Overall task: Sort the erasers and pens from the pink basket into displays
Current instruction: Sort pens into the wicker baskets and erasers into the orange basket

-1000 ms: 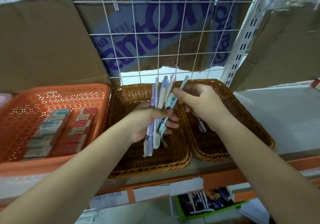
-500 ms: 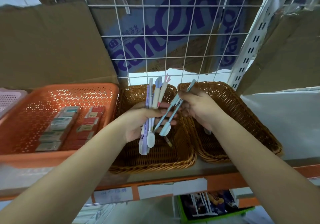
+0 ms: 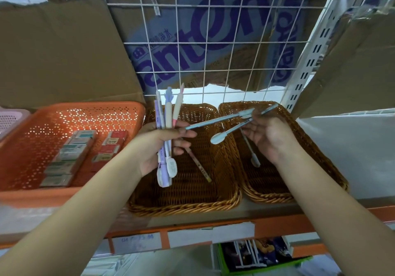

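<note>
Wicker, brown and woven, the left basket (image 3: pixel 183 206) sat at the front edge of the shelf (image 3: pixel 267 210) beneath the left hand (image 3: pixel 158 147), which gripped an upright bundle of pastel pens (image 3: pixel 166 113). The right hand (image 3: pixel 269 139), over the right woven basket (image 3: pixel 269 199), pinched two pale blue pens (image 3: pixel 218 120). Pen-sorting seemed underway; next, those two likely needed laying flat inside.

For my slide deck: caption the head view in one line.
Left hand grips a pen bundle; right hand holds two light-blue pens above wicker baskets, erasers lying in the orange tray.
</note>
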